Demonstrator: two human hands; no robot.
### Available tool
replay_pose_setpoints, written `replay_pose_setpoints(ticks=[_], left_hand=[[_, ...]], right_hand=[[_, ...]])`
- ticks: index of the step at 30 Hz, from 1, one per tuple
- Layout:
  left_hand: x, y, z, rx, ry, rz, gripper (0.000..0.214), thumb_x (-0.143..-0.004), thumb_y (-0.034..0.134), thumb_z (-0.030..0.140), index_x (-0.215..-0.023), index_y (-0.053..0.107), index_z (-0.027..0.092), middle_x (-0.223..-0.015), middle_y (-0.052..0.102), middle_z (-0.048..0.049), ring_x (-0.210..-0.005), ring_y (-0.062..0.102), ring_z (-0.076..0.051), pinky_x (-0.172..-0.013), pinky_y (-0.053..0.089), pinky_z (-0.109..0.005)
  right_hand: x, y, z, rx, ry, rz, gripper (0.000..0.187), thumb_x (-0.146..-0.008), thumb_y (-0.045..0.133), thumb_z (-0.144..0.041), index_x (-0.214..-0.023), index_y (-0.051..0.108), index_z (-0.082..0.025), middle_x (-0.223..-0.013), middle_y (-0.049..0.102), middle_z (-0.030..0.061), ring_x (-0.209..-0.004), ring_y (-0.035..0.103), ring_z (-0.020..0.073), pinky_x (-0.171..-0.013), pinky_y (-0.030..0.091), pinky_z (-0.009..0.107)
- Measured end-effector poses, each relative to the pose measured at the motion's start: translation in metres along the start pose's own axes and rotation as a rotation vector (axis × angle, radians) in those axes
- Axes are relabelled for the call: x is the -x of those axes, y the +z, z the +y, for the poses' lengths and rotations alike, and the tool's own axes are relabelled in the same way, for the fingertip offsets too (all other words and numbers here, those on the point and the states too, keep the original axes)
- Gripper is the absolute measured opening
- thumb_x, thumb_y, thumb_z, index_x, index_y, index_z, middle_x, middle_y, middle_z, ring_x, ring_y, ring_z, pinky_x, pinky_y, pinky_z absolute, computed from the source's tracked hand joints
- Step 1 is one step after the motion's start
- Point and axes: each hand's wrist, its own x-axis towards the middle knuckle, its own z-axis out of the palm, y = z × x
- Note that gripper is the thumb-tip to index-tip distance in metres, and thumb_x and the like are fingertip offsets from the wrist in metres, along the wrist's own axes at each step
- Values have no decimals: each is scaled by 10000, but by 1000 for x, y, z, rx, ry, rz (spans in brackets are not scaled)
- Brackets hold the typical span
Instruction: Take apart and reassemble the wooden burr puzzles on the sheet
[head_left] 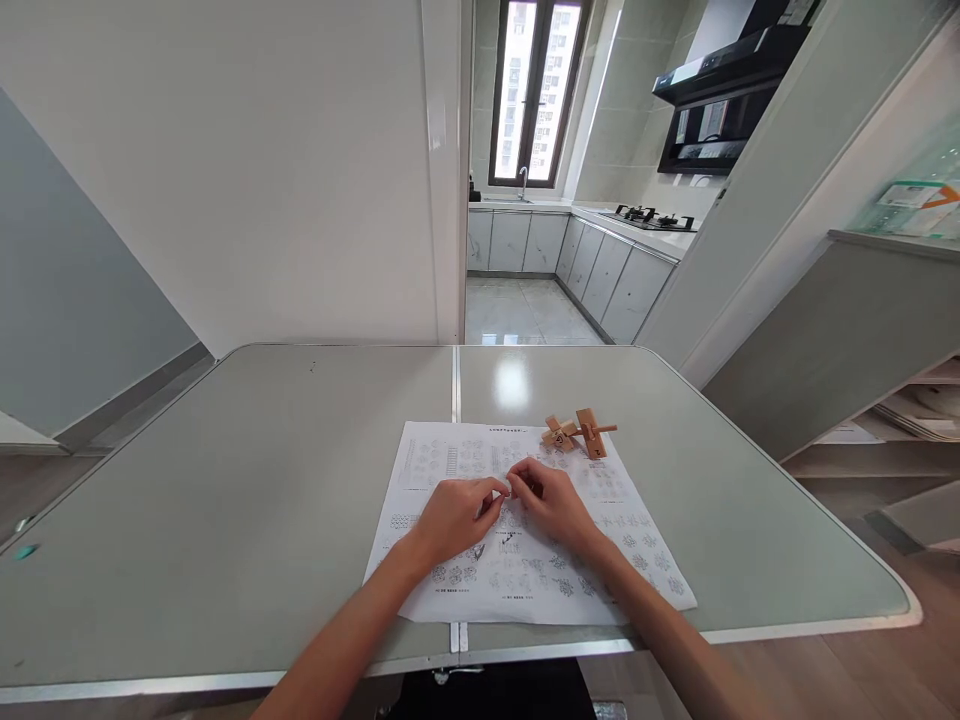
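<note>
My left hand [456, 515] and my right hand [553, 502] meet fingertip to fingertip over a white printed instruction sheet [637, 540] on the grey table [225, 480]. Both hands are curled in a pinch around something small between them that I cannot make out. Two wooden puzzle pieces [577, 432], cross-shaped, lie at the sheet's far right corner, just beyond my right hand and untouched.
The table is a folding one with a centre seam [454, 385]. A small teal object [26, 551] lies at its far left edge. Behind it are a white wall, an open kitchen doorway [525, 300], and shelves [900, 410] at right.
</note>
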Motion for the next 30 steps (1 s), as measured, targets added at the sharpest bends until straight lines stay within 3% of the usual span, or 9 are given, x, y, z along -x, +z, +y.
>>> replay_pose_setpoints(ticks=[5, 30], left_hand=[[0, 1, -1, -21, 15, 11, 163, -995, 542, 223, -1032, 701, 233, -734, 727, 28, -631, 660, -150, -625, 453, -259], [1, 3, -2, -53, 54, 14, 169, -1005, 528, 214, -1056, 688, 234, -718, 714, 24, -625, 660, -161, -638, 468, -277]], right_hand=[[2, 3, 2, 387, -170, -42, 167, -987, 559, -302, -894, 669, -217, -748, 708, -1, -643, 578, 163, -599, 410, 280], [2, 2, -1, 416, -196, -38, 163, -996, 542, -288, -892, 651, -226, -761, 713, 3, -653, 599, 174, -610, 432, 283]])
